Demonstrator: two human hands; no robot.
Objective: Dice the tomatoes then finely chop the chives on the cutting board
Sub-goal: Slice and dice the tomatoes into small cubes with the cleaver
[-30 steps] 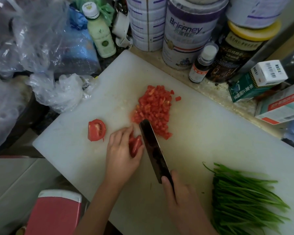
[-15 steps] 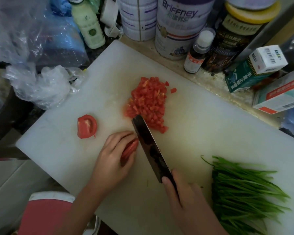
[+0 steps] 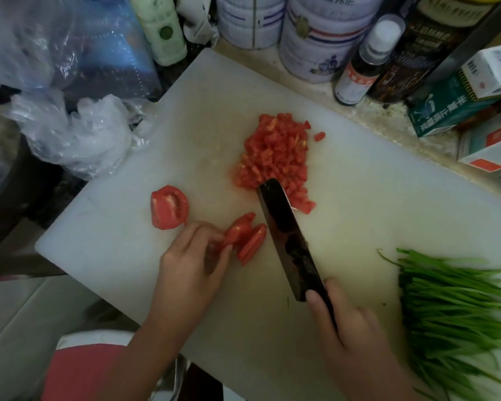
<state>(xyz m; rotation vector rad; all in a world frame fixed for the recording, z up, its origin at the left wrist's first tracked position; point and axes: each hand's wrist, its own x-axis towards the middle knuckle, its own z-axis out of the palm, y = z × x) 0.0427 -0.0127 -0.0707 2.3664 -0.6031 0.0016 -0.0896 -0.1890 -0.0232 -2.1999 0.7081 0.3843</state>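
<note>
our left hand (image 3: 191, 267) is the nearer one to the work. its curled fingertips pinch the near end of the tomato slices (image 3: 248, 241), which lie just beyond it and to its right, mid-way along the near-left edge of the cutting board (image 3: 373, 198). the slices' long axis runs away from us and leans right, towards the knife (image 3: 287, 235). the blade stands just beside them on the right and leans the other way. our right hand (image 3: 350, 328) grips the knife handle, one finger on the blade's heel. we judge the dicing cuts must cross that axis, so slices or blade must turn. the diced tomato (image 3: 275, 157) lies past the knife tip, a tomato piece (image 3: 169, 206) sits nearer the left corner, and the chives (image 3: 451, 299) lie uncut at the right end.
</note>
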